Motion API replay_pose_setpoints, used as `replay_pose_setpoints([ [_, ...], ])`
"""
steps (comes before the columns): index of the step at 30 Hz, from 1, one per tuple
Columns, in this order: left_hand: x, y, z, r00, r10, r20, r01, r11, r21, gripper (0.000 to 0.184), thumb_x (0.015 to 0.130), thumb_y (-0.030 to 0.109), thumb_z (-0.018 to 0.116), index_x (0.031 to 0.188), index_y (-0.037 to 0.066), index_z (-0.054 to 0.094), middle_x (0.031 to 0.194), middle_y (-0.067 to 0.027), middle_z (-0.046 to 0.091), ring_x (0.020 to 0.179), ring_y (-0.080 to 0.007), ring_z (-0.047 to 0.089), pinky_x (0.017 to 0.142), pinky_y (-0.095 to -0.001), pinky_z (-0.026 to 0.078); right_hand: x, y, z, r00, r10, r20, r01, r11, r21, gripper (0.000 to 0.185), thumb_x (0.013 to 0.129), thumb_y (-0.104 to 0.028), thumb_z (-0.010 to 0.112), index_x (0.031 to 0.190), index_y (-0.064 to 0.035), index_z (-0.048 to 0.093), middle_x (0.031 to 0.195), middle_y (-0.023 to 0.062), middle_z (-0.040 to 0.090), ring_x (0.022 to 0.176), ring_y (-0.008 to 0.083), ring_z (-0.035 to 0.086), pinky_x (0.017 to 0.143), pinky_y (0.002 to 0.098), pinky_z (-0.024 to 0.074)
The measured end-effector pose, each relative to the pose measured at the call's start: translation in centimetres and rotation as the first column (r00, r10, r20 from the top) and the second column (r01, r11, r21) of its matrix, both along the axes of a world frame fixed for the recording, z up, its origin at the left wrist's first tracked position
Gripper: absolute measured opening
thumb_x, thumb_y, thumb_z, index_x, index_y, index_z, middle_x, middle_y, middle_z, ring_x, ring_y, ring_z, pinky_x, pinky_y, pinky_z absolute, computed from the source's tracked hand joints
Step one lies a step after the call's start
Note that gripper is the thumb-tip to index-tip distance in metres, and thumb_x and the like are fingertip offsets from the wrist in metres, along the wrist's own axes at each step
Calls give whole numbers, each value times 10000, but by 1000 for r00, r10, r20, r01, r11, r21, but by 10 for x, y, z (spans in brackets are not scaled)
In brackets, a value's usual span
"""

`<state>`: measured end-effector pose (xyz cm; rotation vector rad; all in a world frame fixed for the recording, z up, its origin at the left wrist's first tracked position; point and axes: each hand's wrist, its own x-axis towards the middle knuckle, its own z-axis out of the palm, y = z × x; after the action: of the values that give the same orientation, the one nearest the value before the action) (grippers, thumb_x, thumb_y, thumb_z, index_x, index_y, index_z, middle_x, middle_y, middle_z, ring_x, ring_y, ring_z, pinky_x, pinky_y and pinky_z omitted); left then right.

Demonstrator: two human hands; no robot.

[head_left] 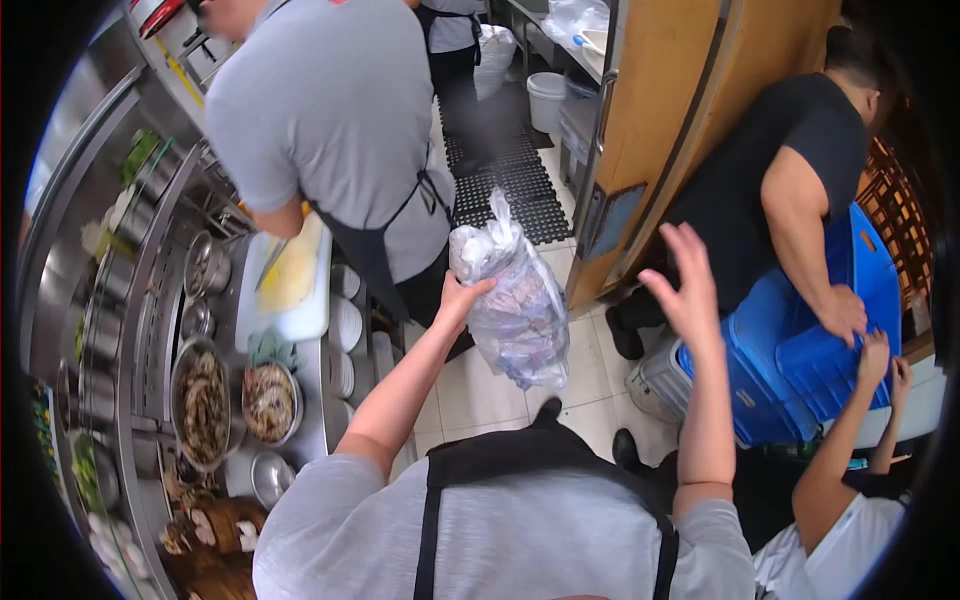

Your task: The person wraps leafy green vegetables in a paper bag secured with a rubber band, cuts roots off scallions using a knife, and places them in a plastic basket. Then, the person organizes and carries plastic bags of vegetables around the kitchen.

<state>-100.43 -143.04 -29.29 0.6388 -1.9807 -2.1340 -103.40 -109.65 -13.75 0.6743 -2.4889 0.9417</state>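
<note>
A clear plastic bag point(520, 320) with purplish, hard-to-identify contents hangs over the tiled floor, in front of my body. My left hand point(465, 300) grips it near its gathered upper left side, and the bag's twisted end points up. On the right, my right hand point(688, 285) is raised with its fingers spread and nothing in it, apart from the bag.
A person in grey point(320, 120) stands at the left counter by a white cutting board point(312, 300). Bowls of shrimp point(205, 400) sit nearby. At right, a person in black point(745, 190) and another person's hands touch blue crates point(830, 350). A wooden door point(650, 120) stands ahead.
</note>
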Motion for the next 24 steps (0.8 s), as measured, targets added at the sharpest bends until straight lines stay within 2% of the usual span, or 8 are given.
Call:
replay_pose_setpoints([
  [5, -138, -31, -38, 995, 93, 23, -91, 994, -52, 771, 577, 185, 787, 1174, -51, 360, 1147, -200, 509, 1047, -287, 523, 896, -379, 418, -115, -13, 78, 911, -106, -398, 90, 994, -60, 536, 761, -188, 677, 1246, -80, 474, 1301, 190, 415, 1198, 328, 418, 970, 379, 358],
  [7, -178, -43, -69, 975, 221, 15, -212, 953, -214, 803, 553, 217, 792, 1170, -49, 353, 1154, -218, 504, 1052, -312, 520, 909, -364, 402, -156, -33, 96, 837, -90, -539, 39, 994, -105, 535, 764, -182, 680, 1242, -60, 473, 1299, 177, 424, 1189, 316, 430, 963, 369, 365],
  [13, -270, -59, -77, 911, 348, 219, -271, 909, -318, 870, 538, 294, 787, 1196, -41, 327, 1172, -245, 495, 1095, -354, 498, 922, -377, 393, -261, -110, 88, 789, -116, -603, 48, 991, -127, 833, 710, -315, 744, 1352, -26, 297, 1403, 243, 216, 1306, 357, 225, 1047, 419, 217],
  [15, -302, -68, -106, 890, 356, 285, -276, 918, -285, 870, 535, 285, 789, 1198, -39, 328, 1179, -249, 492, 1093, -352, 501, 928, -372, 392, -286, -125, 68, 646, -231, -727, 126, 972, -197, 852, 721, -296, 746, 1363, -10, 263, 1405, 213, 231, 1324, 318, 198, 1066, 408, 172],
  [17, -333, -69, -129, 883, 364, 296, -298, 923, -245, 870, 536, 272, 790, 1205, -39, 328, 1189, -248, 487, 1096, -357, 497, 937, -369, 387, -296, -119, 57, 545, -328, -771, 473, 880, -41, 847, 721, -213, 753, 1365, -7, 242, 1394, 198, 247, 1294, 332, 253, 1053, 418, 220],
  [19, -371, -74, -163, 846, 402, 351, -367, 915, -165, 881, 538, 261, 792, 1218, -40, 320, 1194, -249, 484, 1105, -361, 491, 945, -365, 383, -298, -111, 47, 596, -365, -715, 396, 909, -133, 781, 733, -113, 727, 1352, -14, 261, 1368, 171, 285, 1237, 318, 328, 1023, 414, 293],
  [21, -403, -73, -181, 818, 436, 374, -387, 900, -202, 904, 542, 262, 797, 1236, -41, 303, 1194, -253, 483, 1106, -364, 492, 945, -365, 387, -299, -104, 39, 666, -368, -649, 302, 928, -217, 703, 750, -26, 690, 1331, -18, 294, 1335, 148, 326, 1177, 291, 394, 993, 398, 362],
  [24, -449, -72, -218, 714, 441, 543, -419, 892, -173, 916, 546, 267, 808, 1244, -34, 296, 1203, -261, 479, 1100, -374, 497, 947, -373, 393, -299, -95, 10, 686, -415, -597, 326, 909, -258, 663, 759, -28, 679, 1315, -18, 316, 1321, 148, 337, 1163, 284, 404, 985, 397, 375],
])
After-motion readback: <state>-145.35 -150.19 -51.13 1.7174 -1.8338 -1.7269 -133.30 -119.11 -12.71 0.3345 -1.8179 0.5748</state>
